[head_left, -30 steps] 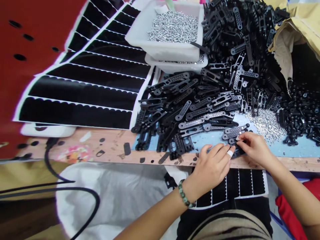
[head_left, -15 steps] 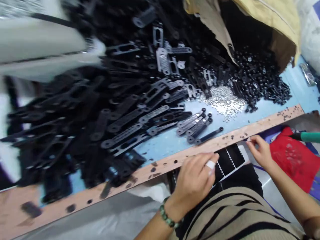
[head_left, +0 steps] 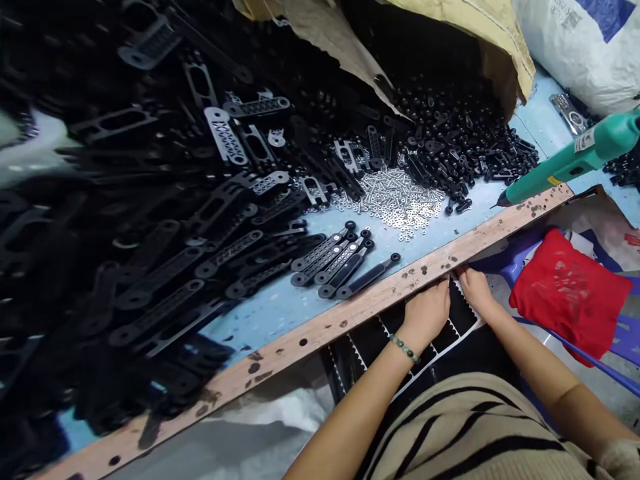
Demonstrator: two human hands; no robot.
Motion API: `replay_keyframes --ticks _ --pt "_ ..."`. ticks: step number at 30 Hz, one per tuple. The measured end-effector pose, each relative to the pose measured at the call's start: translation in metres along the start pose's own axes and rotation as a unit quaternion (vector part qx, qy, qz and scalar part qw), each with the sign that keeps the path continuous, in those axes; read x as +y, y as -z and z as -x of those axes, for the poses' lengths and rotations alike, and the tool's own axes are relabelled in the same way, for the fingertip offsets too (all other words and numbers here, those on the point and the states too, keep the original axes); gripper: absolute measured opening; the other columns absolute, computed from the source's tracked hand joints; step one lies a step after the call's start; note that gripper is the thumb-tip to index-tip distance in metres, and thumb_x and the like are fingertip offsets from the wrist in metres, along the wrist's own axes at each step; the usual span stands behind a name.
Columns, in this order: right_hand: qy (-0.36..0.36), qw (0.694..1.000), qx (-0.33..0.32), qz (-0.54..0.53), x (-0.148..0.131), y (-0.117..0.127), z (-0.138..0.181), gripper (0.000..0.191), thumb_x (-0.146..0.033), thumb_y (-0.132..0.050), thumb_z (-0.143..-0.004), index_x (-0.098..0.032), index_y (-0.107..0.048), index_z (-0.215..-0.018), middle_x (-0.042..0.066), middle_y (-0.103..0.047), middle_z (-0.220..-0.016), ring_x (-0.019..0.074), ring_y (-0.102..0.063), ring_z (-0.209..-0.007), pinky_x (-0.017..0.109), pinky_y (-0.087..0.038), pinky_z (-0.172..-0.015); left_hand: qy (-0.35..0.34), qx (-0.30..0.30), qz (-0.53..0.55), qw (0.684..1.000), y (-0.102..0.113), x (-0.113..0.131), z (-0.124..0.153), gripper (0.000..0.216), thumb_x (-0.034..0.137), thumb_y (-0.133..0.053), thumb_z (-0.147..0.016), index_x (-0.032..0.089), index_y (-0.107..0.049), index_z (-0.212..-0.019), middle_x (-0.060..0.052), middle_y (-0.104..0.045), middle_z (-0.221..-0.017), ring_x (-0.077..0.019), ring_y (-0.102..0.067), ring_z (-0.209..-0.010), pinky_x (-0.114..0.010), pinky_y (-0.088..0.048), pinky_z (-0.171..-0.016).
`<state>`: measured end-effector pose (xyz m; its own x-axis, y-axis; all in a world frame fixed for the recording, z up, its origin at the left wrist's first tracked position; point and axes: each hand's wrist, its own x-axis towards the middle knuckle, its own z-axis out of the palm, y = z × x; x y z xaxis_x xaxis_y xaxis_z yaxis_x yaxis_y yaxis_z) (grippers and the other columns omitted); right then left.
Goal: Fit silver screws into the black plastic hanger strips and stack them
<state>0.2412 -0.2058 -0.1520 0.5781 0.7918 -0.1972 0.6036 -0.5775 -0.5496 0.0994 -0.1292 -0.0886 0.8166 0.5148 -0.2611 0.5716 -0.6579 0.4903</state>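
Note:
My left hand (head_left: 427, 311) is curled closed just below the table's wooden edge, over a black patterned piece (head_left: 370, 343) with white toothed lines, lying above my lap. Close by on the right, my right hand (head_left: 475, 291) is also curled, at that piece's far corner beneath the edge. The fingertips of both hands are hidden, so what they hold cannot be made out. On the table, just beyond the edge, several black link arms (head_left: 345, 260) with ball ends lie side by side.
A wooden strip (head_left: 390, 293) borders the blue table. Behind it lie silver screws and nuts (head_left: 400, 203), small black parts (head_left: 465, 133) and a large heap of black arms (head_left: 165, 267). A green electric screwdriver (head_left: 570, 160) reaches in from the right, above a red cloth (head_left: 570, 293).
My right hand has moved left and inward beneath the table edge. My left hand has shifted right beside it. The view has turned right, bringing the green screwdriver fully in.

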Motion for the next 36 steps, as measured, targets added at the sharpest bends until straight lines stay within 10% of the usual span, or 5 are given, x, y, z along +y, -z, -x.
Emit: replay_keyframes --ticks 6,13,17,30,36 --pt "0.0 0.993 0.112 -0.036 0.025 0.037 0.011 0.048 -0.039 -0.015 -0.098 -0.017 -0.057 -0.088 0.006 -0.061 -0.072 0.0179 -0.057 -0.066 0.027 -0.044 -0.062 0.03 -0.037 0.195 0.98 0.004 0.006 0.009 0.034 0.03 -0.039 -0.094 0.012 -0.055 -0.118 -0.013 -0.067 -0.095 -0.0259 -0.066 -0.088 -0.036 -0.051 -0.074" --pt "0.242 0.966 0.09 0.009 -0.022 0.06 0.055 0.046 -0.05 -0.066 -0.076 -0.022 -0.054 -0.112 0.01 -0.055 -0.103 0.0282 -0.053 -0.102 0.053 -0.036 -0.101 0.077 -0.093 0.68 0.723 0.012 0.024 0.015 0.054 0.058 -0.042 -0.09 0.011 -0.063 -0.106 -0.011 -0.068 -0.093 -0.0204 -0.065 -0.085 -0.031 -0.053 -0.073" --pt "0.29 0.953 0.051 -0.064 -0.055 0.071 0.051 0.078 -0.061 -0.059 -0.076 -0.018 -0.032 -0.136 0.016 -0.043 -0.12 0.0307 -0.048 -0.108 0.052 -0.043 -0.092 0.022 0.06 0.622 0.78 0.041 0.009 0.033 0.033 0.042 -0.053 -0.089 0.016 -0.068 -0.103 -0.01 -0.067 -0.107 -0.0234 -0.061 -0.102 -0.038 -0.049 -0.091" --pt "0.214 0.908 -0.184 -0.31 -0.18 0.062 -0.014 0.02 -0.036 -0.062 -0.083 -0.022 -0.05 -0.075 0.0 -0.057 -0.071 0.0137 -0.055 -0.06 0.027 -0.046 -0.055 0.056 0.373 0.193 0.906 0.079 -0.065 0.11 0.033 0.019 -0.041 -0.094 0.022 -0.058 -0.122 -0.008 -0.061 -0.121 -0.0225 -0.054 -0.112 -0.043 -0.044 -0.096" --pt "0.125 0.896 -0.218 -0.367 -0.208 0.031 -0.038 0.033 -0.037 -0.07 -0.072 -0.024 -0.049 -0.093 -0.007 -0.053 -0.063 0.0112 -0.055 -0.05 0.024 -0.046 -0.048 0.052 0.313 -0.043 0.948 0.086 -0.09 0.11 0.04 0.012 -0.052 -0.085 0.017 -0.057 -0.124 -0.009 -0.062 -0.123 -0.0276 -0.05 -0.112 -0.046 -0.035 -0.092"
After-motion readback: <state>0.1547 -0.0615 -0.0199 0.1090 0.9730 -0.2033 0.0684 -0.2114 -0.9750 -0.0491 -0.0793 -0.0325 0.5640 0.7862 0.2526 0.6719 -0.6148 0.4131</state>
